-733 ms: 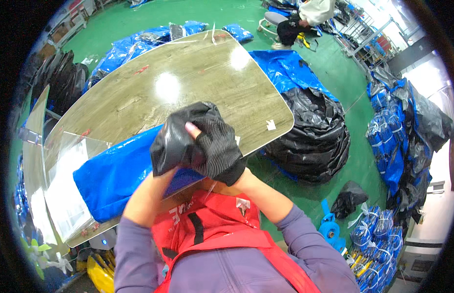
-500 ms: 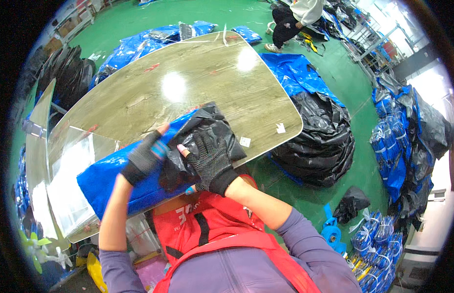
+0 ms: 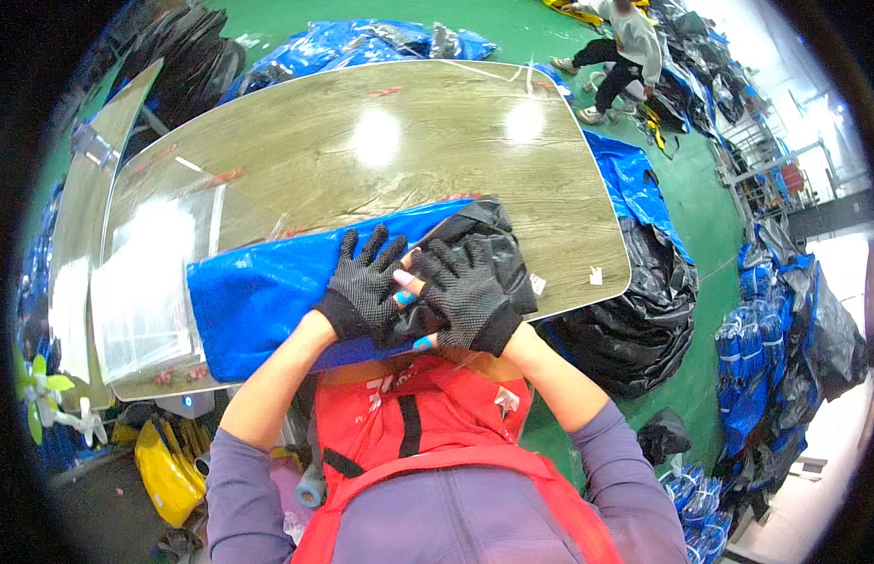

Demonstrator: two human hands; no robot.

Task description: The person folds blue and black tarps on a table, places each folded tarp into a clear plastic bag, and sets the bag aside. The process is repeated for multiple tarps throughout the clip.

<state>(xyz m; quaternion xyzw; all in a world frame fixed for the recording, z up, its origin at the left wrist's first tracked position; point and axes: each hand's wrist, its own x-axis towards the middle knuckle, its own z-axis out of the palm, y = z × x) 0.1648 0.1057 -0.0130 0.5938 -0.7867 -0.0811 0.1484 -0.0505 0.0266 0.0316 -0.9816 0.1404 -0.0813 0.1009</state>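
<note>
A folded blue-and-black plastic sheet [image 3: 254,301] lies along the near edge of the wood-patterned table [image 3: 456,122]. Its blue part stretches to the left, while the black part is bunched at the right end. My left hand [image 3: 366,282], in a dark dotted glove with bare fingertips, rests flat with fingers spread where blue meets black. Beside it, my right hand [image 3: 470,291] wears a matching glove and presses on the black part, its fingers spread too. The two thumbs nearly meet. Coloured wraps show on some of the fingers.
Clear plastic sheets [image 3: 141,301] lie on the table's left end. A large black-and-blue pile [image 3: 634,329] stands on the floor by its right end. Blue packs [image 3: 334,52] lie beyond the far edge. A person [image 3: 630,47] walks at the far right. Tied blue bundles [image 3: 747,348] line the right side.
My left hand, blurred before over the blue part, now lies flat beside the right one. The right hand stays on the black part. The view has shifted, and the person has changed stance.
</note>
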